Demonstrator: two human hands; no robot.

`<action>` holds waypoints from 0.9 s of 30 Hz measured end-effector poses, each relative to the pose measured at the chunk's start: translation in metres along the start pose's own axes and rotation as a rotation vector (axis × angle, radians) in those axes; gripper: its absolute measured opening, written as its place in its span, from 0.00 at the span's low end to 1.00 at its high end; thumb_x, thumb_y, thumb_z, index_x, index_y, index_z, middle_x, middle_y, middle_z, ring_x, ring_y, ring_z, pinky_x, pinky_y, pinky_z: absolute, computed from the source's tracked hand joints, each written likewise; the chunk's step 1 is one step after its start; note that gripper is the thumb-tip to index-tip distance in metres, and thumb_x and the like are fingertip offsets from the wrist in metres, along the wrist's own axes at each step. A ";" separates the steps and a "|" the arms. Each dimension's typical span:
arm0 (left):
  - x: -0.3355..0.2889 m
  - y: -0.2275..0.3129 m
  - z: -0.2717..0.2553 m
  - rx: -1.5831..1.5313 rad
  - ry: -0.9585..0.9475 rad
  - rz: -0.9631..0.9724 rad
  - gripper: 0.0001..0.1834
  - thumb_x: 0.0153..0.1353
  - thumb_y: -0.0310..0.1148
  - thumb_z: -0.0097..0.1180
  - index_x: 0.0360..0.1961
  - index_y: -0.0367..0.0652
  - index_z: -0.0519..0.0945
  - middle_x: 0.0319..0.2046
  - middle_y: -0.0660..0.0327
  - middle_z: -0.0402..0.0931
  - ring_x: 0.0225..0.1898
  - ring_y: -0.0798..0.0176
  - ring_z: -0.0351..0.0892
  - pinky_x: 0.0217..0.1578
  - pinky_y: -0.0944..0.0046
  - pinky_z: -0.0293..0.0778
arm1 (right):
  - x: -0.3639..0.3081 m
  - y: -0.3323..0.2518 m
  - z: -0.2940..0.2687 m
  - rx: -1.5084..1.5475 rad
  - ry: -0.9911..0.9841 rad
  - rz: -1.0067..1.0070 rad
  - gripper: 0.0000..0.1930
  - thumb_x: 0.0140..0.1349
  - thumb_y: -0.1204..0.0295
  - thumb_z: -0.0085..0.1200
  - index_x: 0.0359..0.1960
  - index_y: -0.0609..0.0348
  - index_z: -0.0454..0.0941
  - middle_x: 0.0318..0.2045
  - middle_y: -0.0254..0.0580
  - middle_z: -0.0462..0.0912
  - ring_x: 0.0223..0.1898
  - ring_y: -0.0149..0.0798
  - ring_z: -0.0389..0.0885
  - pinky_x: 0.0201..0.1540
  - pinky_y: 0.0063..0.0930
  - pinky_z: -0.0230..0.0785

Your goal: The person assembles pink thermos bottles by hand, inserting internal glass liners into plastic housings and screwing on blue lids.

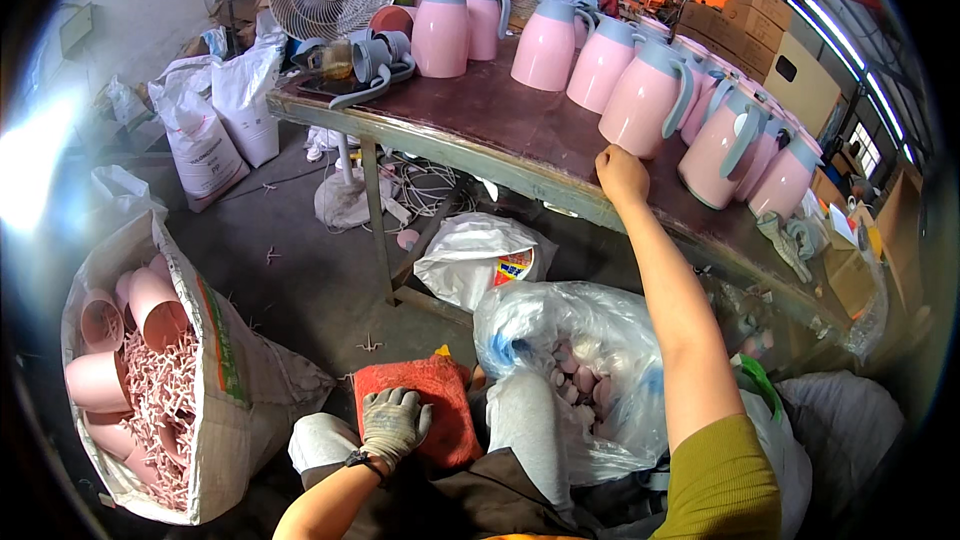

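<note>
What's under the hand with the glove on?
Under the gloved left hand is a red, cloth-like pad. Whatever lies right beneath the pad is covered, so I can't see it.

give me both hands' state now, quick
Left hand: open, gloved, on the red cloth.
Right hand: fingers curled by a pink jug; grip cannot be told.

Strip lights [826,33] glow above a dark grey floor [318,305].
</note>
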State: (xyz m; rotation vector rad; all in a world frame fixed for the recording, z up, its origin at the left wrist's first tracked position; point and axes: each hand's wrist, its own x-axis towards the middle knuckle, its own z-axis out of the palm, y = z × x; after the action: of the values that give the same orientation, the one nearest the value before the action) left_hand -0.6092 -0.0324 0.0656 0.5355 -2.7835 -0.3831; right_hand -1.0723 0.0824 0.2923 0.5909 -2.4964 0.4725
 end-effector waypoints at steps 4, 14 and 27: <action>0.001 -0.002 0.004 0.004 -0.010 -0.013 0.13 0.55 0.45 0.56 0.34 0.49 0.80 0.36 0.62 0.78 0.42 0.57 0.76 0.46 0.49 0.65 | 0.002 0.000 0.000 -0.013 0.001 -0.006 0.16 0.62 0.60 0.45 0.37 0.55 0.82 0.35 0.50 0.84 0.38 0.52 0.83 0.42 0.46 0.74; 0.001 0.001 0.000 0.023 -0.006 0.001 0.13 0.54 0.44 0.57 0.33 0.48 0.79 0.36 0.61 0.78 0.42 0.55 0.76 0.44 0.47 0.65 | 0.001 0.000 -0.002 -0.021 -0.035 0.013 0.16 0.62 0.59 0.45 0.37 0.55 0.82 0.36 0.50 0.84 0.40 0.52 0.82 0.44 0.46 0.73; -0.002 -0.003 0.006 0.082 0.000 0.058 0.18 0.58 0.49 0.54 0.38 0.45 0.79 0.44 0.58 0.77 0.56 0.54 0.69 0.58 0.41 0.56 | -0.003 -0.001 -0.007 0.005 -0.021 0.011 0.16 0.62 0.60 0.46 0.36 0.56 0.82 0.35 0.51 0.84 0.38 0.53 0.83 0.42 0.48 0.74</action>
State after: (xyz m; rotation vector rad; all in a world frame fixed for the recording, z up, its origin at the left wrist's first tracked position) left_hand -0.6081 -0.0327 0.0583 0.4715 -2.8173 -0.2572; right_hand -1.0666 0.0859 0.2966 0.5873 -2.5205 0.4788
